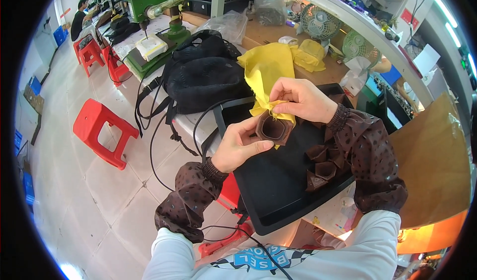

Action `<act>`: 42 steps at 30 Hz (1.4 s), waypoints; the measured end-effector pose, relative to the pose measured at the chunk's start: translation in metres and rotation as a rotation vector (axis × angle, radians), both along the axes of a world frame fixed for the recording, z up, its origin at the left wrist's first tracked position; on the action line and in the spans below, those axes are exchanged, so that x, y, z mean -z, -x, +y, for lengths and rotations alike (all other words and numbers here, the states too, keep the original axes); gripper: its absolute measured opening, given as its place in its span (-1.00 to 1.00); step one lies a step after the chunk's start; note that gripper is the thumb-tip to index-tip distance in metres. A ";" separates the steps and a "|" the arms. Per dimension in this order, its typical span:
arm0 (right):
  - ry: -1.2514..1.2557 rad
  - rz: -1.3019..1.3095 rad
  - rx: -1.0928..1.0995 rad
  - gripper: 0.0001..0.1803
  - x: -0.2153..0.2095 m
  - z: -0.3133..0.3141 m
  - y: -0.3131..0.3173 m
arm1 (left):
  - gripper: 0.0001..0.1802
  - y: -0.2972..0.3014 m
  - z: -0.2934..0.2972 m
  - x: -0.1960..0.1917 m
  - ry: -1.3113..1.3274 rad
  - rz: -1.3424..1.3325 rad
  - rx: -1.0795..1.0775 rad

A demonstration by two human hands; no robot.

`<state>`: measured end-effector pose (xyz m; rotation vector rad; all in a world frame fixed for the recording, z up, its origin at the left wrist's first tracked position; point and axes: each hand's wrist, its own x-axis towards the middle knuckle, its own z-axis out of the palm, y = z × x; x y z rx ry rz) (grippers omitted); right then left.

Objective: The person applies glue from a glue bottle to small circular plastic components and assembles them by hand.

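Observation:
In my left hand is a small brown, many-sided cup, its open mouth tilted toward me. The thumb lies along its near edge and the fingers wrap its side. My right hand pinches a yellow cloth at the cup's far rim. From that pinch the cloth stretches away over the back of a black tray. Below my hands, several similar brown pieces lie in the tray's right part, some behind my right sleeve.
Beyond the tray a black backpack sits beside a green drill press. More yellow cloth and a fan are on the bench. A red stool stands on the left floor; brown board is at right. A person sits far left.

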<state>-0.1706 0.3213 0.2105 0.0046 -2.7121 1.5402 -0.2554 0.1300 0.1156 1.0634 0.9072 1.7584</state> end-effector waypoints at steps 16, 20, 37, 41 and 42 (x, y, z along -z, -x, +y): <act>-0.398 0.129 -0.052 -0.85 -0.010 -0.005 0.000 | -0.34 -0.003 -0.001 0.005 -0.095 -0.019 -0.145; -0.452 0.094 -0.058 -0.85 -0.012 -0.005 -0.004 | -0.36 -0.001 0.000 0.007 -0.098 -0.015 -0.107; -0.576 0.315 -0.143 -0.90 -0.012 -0.012 -0.007 | -0.37 -0.004 -0.003 0.007 -0.161 -0.081 -0.160; -0.844 0.492 -0.234 -0.81 -0.013 -0.016 -0.011 | -0.37 0.000 0.000 0.009 -0.179 -0.105 -0.166; -0.901 0.510 -0.247 -0.78 -0.014 -0.017 -0.012 | -0.37 0.001 0.001 0.008 -0.183 -0.107 -0.165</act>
